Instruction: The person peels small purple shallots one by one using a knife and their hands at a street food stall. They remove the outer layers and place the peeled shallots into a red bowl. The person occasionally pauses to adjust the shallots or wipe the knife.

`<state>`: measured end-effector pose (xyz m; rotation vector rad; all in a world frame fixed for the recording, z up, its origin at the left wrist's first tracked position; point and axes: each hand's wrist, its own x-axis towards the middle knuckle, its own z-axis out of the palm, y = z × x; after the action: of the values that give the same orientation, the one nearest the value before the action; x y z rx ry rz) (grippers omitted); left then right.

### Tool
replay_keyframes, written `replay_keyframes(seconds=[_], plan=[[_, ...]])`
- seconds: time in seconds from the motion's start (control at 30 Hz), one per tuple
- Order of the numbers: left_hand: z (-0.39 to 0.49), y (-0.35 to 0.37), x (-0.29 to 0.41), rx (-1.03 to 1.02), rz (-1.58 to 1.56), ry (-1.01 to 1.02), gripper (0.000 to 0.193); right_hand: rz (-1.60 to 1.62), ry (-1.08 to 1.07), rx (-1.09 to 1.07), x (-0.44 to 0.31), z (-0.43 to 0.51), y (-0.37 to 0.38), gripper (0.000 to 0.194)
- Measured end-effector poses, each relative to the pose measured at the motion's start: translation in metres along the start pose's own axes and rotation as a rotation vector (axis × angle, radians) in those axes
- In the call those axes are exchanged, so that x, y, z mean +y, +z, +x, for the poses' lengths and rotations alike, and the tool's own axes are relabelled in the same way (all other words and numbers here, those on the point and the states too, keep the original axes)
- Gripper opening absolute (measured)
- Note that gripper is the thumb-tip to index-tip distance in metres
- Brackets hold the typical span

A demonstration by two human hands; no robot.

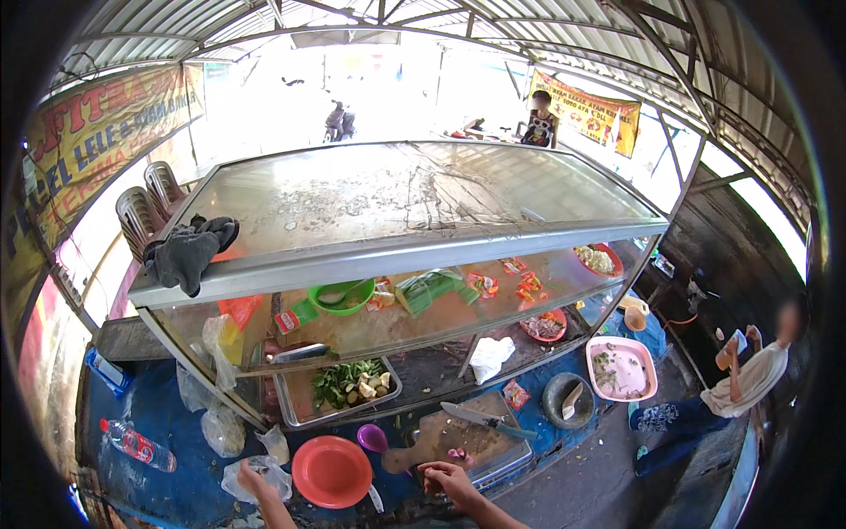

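My left hand [256, 486] is at a clear plastic bag [272, 477]; whether its fingers grip the bag is not plain. An orange-red plastic plate [332, 471] lies just right of that hand. Over the near edge of a wooden cutting board [436, 430], my right hand [451, 481] has its fingers bent, and nothing shows clearly in them. A few peeled shallots [461, 455] lie on the board close to these fingers. Across the board's far side rests a large kitchen knife [486, 419]. A purple plastic ladle [372, 438] sits beside the board's handle.
A glass display case [396, 250] rises beyond the counter. At right are a stone mortar [554, 405] with a pestle [571, 401], a pink basin [622, 390], and a standing person [743, 387]. Greens fill part of a metal tray [291, 410]. A plastic bottle [140, 447] lies left.
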<state>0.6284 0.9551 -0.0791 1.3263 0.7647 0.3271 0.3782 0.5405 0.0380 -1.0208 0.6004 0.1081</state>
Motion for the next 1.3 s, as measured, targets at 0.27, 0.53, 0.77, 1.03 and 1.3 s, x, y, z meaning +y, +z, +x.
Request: replay_keyframes(seconds=[0.27, 0.53, 0.77, 1.03, 1.3], plan=[[-0.167, 0.052, 0.044, -0.098, 0.066, 0.435, 0.041, -0.060, -0.096, -0.131, -0.032, -0.006, 0.008, 0.036], [-0.361, 0.117, 0.110, -1.333, 0.320, 0.505, 0.025, -0.028, -0.104, -0.417, -0.088, -0.022, -0.011, 0.031], [-0.432, 0.162, 0.103, -1.415, 0.349, 0.576, 0.024, 0.085, -0.203, -0.362, -0.117, -0.040, -0.086, 0.027], [-0.497, 0.202, 0.090, -1.468, 0.371, 0.662, 0.016, 0.191, -0.212, -0.357, -0.141, -0.059, -0.159, 0.026], [-0.536, 0.223, 0.085, -1.469, 0.292, 0.559, 0.017, 0.097, -0.256, -0.343, -0.169, -0.057, -0.197, 0.025]])
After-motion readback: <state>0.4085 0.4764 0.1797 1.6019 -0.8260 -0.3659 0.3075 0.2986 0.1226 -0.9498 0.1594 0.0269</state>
